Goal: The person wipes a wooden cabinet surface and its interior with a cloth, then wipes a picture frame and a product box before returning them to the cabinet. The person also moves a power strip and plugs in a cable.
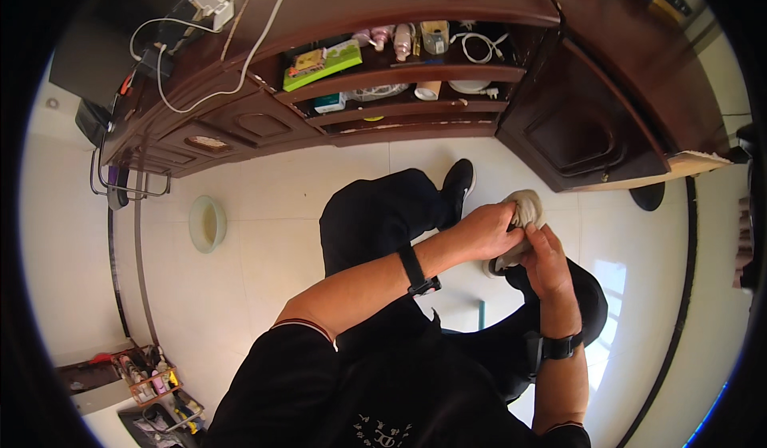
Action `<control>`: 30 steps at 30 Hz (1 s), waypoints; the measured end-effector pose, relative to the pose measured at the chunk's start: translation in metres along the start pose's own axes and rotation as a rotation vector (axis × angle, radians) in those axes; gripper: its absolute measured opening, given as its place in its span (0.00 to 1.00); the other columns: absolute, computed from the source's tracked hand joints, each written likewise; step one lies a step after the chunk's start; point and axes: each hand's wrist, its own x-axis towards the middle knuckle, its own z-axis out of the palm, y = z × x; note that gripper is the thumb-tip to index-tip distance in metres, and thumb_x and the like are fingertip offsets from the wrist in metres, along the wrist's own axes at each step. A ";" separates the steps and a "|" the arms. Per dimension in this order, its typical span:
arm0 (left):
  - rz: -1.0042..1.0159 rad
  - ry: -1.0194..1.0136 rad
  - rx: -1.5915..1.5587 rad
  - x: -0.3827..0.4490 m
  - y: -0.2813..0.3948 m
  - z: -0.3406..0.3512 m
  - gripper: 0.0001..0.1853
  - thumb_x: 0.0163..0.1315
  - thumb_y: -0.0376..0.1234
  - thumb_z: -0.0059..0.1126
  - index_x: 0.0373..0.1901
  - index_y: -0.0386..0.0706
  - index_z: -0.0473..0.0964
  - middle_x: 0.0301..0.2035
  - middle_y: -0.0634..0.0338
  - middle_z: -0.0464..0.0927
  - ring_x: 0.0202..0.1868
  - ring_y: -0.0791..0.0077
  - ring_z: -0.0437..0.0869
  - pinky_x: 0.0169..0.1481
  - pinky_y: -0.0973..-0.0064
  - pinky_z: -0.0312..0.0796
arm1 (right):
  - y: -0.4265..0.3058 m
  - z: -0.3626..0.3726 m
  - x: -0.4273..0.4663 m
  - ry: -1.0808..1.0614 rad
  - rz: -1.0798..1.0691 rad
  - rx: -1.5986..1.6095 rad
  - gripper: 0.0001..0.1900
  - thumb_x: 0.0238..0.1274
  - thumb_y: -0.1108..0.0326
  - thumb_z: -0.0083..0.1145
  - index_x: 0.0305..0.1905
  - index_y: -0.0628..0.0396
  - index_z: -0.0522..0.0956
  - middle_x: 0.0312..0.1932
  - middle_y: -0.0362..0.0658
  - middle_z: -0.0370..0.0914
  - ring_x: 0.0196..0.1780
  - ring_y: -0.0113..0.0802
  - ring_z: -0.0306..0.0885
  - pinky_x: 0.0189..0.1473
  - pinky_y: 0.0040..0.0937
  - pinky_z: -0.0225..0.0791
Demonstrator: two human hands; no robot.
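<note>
Both of my hands meet at the right of the view, above the floor and my shoe. Bunched between them is a greyish-beige cloth [528, 207], part of which hangs down below the fingers. My left hand [492, 230] grips the cloth from the left. On its other side my right hand [548, 261] pinches the cloth with thumb and fingers. A black band sits on each wrist. Some of the fingertips are hidden in the folds.
A dark reddish-brown wooden cabinet [383, 135] curves across the far side. Its open shelves hold a green box [323, 65], bottles, a glass jar [435, 36] and cables. A pale green basin [207, 224] stands on the tiled floor at left. A shoe rack [154, 386] is at lower left.
</note>
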 end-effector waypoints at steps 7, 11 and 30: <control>-0.024 0.102 0.009 -0.040 0.021 -0.036 0.27 0.70 0.42 0.64 0.57 0.26 0.74 0.37 0.31 0.86 0.42 0.36 0.90 0.48 0.51 0.81 | -0.011 0.025 -0.018 0.000 -0.016 -0.143 0.19 0.85 0.59 0.54 0.66 0.61 0.75 0.55 0.44 0.83 0.54 0.32 0.84 0.54 0.33 0.79; 0.025 0.103 0.006 -0.042 0.021 -0.048 0.29 0.71 0.44 0.65 0.59 0.27 0.74 0.38 0.31 0.86 0.41 0.35 0.89 0.49 0.49 0.81 | -0.014 0.043 -0.022 0.042 -0.081 -0.097 0.14 0.83 0.61 0.55 0.60 0.58 0.78 0.43 0.36 0.80 0.40 0.20 0.74 0.38 0.22 0.67; -0.069 0.240 -0.066 -0.106 -0.062 -0.142 0.25 0.70 0.45 0.67 0.55 0.33 0.77 0.46 0.38 0.86 0.49 0.39 0.88 0.55 0.54 0.80 | -0.002 0.175 0.088 -0.103 -0.027 -0.718 0.25 0.76 0.59 0.63 0.67 0.65 0.76 0.53 0.46 0.85 0.53 0.33 0.81 0.57 0.34 0.76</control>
